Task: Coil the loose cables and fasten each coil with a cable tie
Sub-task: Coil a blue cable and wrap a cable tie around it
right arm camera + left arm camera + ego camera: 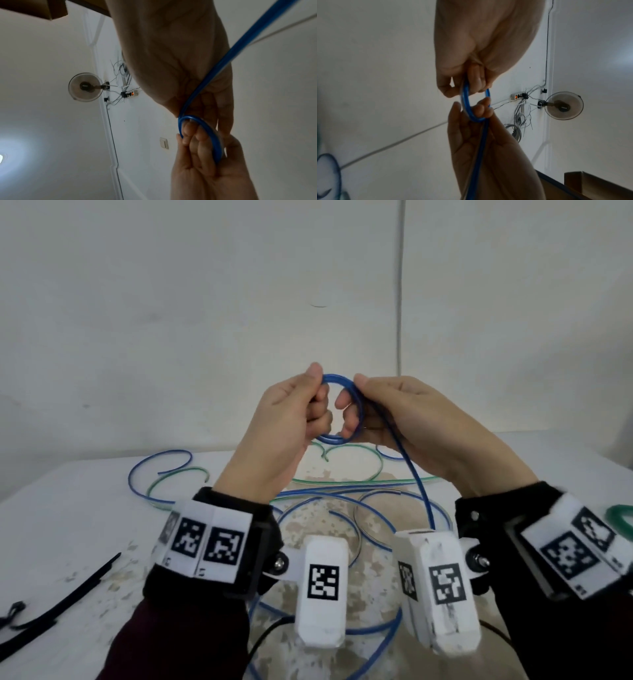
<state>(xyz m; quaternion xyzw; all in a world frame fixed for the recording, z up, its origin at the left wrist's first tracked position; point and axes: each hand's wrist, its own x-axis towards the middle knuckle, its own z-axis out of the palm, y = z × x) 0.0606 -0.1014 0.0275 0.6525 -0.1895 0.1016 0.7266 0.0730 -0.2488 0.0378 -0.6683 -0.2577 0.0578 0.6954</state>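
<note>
A small blue cable coil [342, 379] is held up in the air above the table, between both hands. My left hand [317, 392] pinches its left side with thumb on top and fingers curled through the ring. My right hand [352, 392] grips the right side, fingers hooked inside the loop. The uncoiled blue tail [416, 477] hangs from the right hand down to the table. The left wrist view shows the coil [465, 105] between the left hand [458, 88] and the right hand [481, 109]. In the right wrist view the coil [214, 136] sits under the right hand [200, 116].
Loose blue and green cables [164, 474] sprawl over the worn white table [68, 508] below the hands. Black cable ties [68, 594] lie at the front left. A green coil [620, 515] shows at the right edge. A white wall stands behind.
</note>
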